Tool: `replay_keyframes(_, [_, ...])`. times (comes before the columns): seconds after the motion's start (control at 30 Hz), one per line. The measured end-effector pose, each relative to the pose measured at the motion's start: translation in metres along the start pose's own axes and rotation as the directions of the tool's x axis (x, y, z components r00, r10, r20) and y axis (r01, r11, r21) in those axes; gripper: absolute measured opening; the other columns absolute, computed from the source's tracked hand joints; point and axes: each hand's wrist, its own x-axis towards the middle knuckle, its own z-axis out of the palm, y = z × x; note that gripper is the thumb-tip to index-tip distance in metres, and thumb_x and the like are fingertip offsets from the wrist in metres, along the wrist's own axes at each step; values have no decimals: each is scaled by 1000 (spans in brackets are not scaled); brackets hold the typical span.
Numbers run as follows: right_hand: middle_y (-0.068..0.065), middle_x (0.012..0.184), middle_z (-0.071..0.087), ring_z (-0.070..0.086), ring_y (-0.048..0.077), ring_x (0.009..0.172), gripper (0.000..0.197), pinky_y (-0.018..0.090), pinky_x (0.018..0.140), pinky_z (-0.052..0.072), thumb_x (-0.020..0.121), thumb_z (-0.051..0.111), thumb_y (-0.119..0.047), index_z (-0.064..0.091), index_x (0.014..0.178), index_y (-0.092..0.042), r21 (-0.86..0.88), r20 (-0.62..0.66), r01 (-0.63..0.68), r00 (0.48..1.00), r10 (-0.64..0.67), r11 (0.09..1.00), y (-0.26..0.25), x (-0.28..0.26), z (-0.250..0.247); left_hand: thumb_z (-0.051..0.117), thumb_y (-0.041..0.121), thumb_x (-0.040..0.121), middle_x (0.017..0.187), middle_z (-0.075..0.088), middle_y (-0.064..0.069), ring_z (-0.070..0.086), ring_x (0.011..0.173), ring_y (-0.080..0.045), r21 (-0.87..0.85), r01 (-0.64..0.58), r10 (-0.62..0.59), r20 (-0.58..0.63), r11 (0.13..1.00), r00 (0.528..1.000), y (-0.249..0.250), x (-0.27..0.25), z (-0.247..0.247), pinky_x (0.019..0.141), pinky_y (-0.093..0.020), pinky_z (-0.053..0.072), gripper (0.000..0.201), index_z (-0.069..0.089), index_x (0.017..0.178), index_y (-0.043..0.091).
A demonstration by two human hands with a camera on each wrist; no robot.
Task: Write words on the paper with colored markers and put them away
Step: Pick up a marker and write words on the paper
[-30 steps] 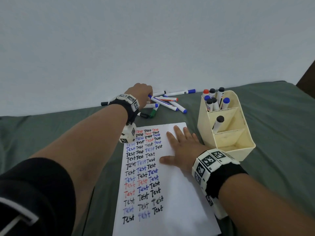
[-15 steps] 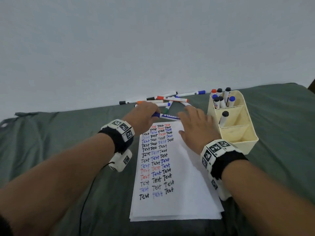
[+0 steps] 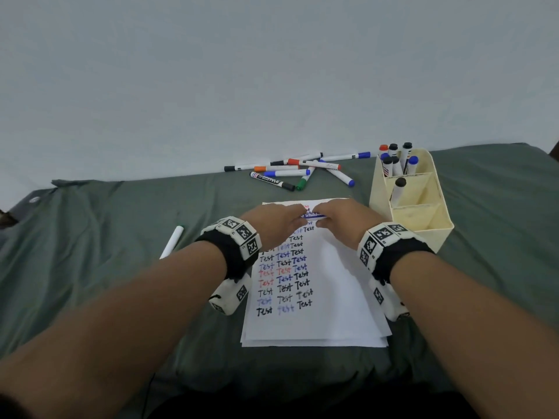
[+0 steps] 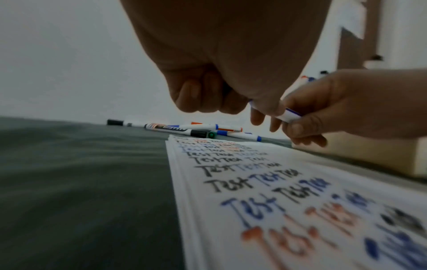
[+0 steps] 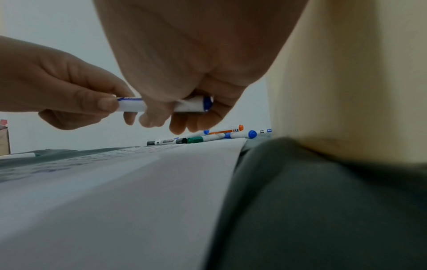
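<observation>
left hand [image 3: 279, 220]: fingers curled round the left end of the blue marker [image 3: 313, 215], held just above the far end of the paper [image 3: 329, 285]
right hand [image 3: 343, 220]: pinches the right end of the same marker, thumb and fingers wrapped round it; blue end shows by the fingers in the right wrist view [image 5: 207, 102]
hands: close together, both clamped on the one marker, which lies level, left to right
blue marker: white barrel, blue band with "Whitebo..." print, raised off the paper
cap: cannot tell if on or off
paper: white stack on the green sheet [image 3: 106, 237], near centre; three columns of "Test" in black, blue, red down its left half, right half blank
loose markers [image 3: 298, 170]: pile at the far edge by the wall, beyond the paper; black, orange, red, blue, green caps, some crossing each other
organizer [image 3: 423, 213]: cream, right of the paper, three compartments; far one holds several upright markers with black, blue, red caps, middle one holds one black-capped marker [image 3: 397, 192] leaning, near one's contents not visible
white stick [image 3: 172, 241]: lies on the sheet left of the paper, apart from it; cannot tell what it is
wrists: black bands with white tag blocks on both
</observation>
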Motion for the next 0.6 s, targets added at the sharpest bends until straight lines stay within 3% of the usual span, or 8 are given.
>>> replay_keyframes(0.1, [3, 108, 66, 59, 24, 103, 19, 37, 88, 47, 103, 55, -30, 66, 114, -19, 20, 7, 2, 1000, -2, 1000, -5, -2, -1, 42, 52, 101, 102, 67, 3, 59, 80, -15, -83, 89, -85, 51, 993, 995, -11, -3, -1, 69, -30, 43, 36, 51, 132, 35])
replay_keyframes(0.2, [3, 111, 66, 59, 23, 104, 21, 34, 84, 46, 104, 53, -33, 64, 115, -19, -25, 26, -24, 999, 25, 999, -4, -3, -3, 40, 61, 95, 89, 62, 9, 58, 75, -7, -169, 153, -151, 25, 974, 988, -22, -12, 5, 63, -28, 43, 42, 42, 131, 37])
replay_keyframes(0.23, [4, 113, 65, 59, 24, 105, 22, 33, 83, 44, 105, 52, -33, 63, 117, -18, -34, 33, -42, 998, 44, 999, -3, -3, -3, 41, 55, 96, 85, 60, 8, 60, 74, -10, -214, 205, -209, 5, 955, 978, -26, -17, 7, 62, -30, 45, 40, 40, 129, 32])
replay_keyframes(0.3, [6, 117, 64, 58, 24, 107, 25, 31, 80, 41, 106, 51, -34, 61, 121, -18, -39, 43, -75, 996, 76, 996, -2, -3, -4, 44, 30, 97, 80, 61, -3, 61, 68, -21, -263, 295, -316, -41, 919, 948, -39, -24, 10, 60, -35, 48, 27, 40, 120, 17])
replay_keyframes(0.37, [6, 119, 64, 58, 25, 109, 26, 31, 79, 40, 106, 50, -35, 60, 123, -18, -46, 45, -87, 995, 89, 995, -3, -3, -4, 44, 14, 96, 78, 60, -9, 59, 66, -26, -206, 338, -364, -106, 918, 925, -57, -31, 10, 60, -38, 49, 18, 41, 113, 9])
replay_keyframes(0.47, [7, 118, 65, 59, 26, 108, 26, 32, 81, 44, 106, 50, -35, 59, 122, -18, -47, 52, -98, 994, 100, 994, -5, -4, -5, 56, 13, 94, 99, 64, -12, 63, 89, -33, -122, 405, -418, -111, 906, 902, -87, -40, 2, 81, -41, 52, 23, 46, 115, 9])
replay_keyframes(0.6, [8, 117, 63, 57, 25, 106, 26, 33, 83, 44, 106, 49, -35, 58, 123, -17, -48, 44, -99, 994, 101, 994, -5, -5, -6, 62, 14, 91, 115, 66, -9, 59, 107, -29, 91, 410, -411, -9, 908, 912, -118, -44, -8, 86, -32, 46, 21, 66, 111, 16])
